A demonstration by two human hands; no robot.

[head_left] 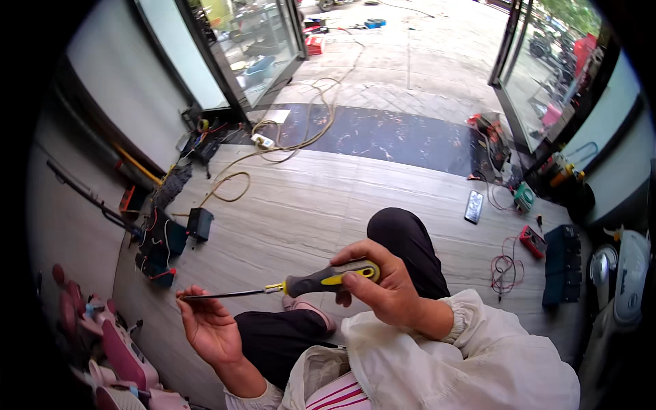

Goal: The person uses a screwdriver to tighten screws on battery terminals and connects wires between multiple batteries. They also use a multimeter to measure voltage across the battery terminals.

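A long screwdriver (311,281) with a yellow and dark grey handle and a thin dark shaft lies level across the front of my body. My right hand (393,290) is closed round the end of its handle, thumb on the near side. At the other end, my left hand (210,331) pinches the shaft's tip between thumb and fingers, palm turned up. The fingers partly cover the tip. Both hands are above my lap, clear of the floor.
Black battery blocks (199,223) with wires stand on the left. A tan cable (321,130) runs to a white power strip (262,141). On the right are a phone (473,206), a red multimeter (532,242) with leads, and a dark battery pack (562,265). Pink scooter-like parts (128,352) crowd the lower left.
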